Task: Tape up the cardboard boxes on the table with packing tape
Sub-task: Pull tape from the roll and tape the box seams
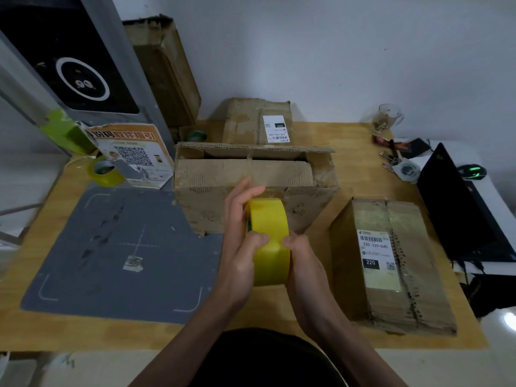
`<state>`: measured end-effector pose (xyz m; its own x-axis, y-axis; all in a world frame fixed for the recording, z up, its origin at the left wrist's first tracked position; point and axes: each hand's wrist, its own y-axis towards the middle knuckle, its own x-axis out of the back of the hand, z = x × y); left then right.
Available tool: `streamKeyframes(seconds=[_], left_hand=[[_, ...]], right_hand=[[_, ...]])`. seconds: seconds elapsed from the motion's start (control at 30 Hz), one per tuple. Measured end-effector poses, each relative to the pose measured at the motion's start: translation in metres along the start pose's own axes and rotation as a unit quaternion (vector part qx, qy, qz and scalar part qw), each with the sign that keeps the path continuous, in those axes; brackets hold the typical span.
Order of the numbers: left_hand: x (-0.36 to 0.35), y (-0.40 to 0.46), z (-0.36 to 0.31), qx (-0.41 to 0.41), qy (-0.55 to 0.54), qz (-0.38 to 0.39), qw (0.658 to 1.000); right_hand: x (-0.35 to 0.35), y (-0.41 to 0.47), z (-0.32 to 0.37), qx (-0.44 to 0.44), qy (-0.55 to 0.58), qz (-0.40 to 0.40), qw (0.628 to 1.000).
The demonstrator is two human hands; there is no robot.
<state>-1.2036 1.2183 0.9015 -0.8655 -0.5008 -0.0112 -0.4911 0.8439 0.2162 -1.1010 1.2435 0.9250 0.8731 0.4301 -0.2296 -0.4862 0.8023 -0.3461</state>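
yellow tape roll (269, 241) upright above wooden table (329, 152), just in front of open cardboard box (251, 185) | left hand (243, 247) curled round roll, thumb on its face | right hand (304, 263) gripping roll's right side, thumb on top | labelled box (391, 263) lying right | third box (257, 121) behind

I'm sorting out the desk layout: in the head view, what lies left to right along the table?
Tape roll on the table → grey mat → open box → labelled box → laptop.
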Motion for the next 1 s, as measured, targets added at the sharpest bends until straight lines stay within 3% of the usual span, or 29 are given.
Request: streamKeyframes(seconds=[0.23,0.4,0.6,0.77,0.87,1.0], left_hand=[[-0.004,-0.003,-0.002,-0.036,0.028,-0.024,0.999],[-0.004,-0.004,-0.002,-0.037,0.038,-0.026,0.998],[-0.005,-0.003,-0.002,-0.031,0.034,-0.029,0.999],[-0.005,-0.003,-0.002,-0.030,0.064,-0.021,0.997],[-0.005,-0.004,-0.001,-0.028,0.069,-0.022,0.997],[-0.005,-0.005,-0.002,-0.026,0.064,-0.028,0.997]], right_hand=[[-0.001,0.004,-0.006,0.019,-0.037,0.014,0.999],[0.000,0.006,-0.001,0.028,0.053,0.093,0.994],[-0.001,0.008,-0.005,0.027,0.100,0.112,0.988],[0.011,0.012,-0.019,-0.010,-0.023,0.047,0.999],[0.011,0.013,-0.023,-0.030,-0.025,0.028,0.999],[0.010,0.011,-0.018,0.000,-0.025,0.069,0.997]])
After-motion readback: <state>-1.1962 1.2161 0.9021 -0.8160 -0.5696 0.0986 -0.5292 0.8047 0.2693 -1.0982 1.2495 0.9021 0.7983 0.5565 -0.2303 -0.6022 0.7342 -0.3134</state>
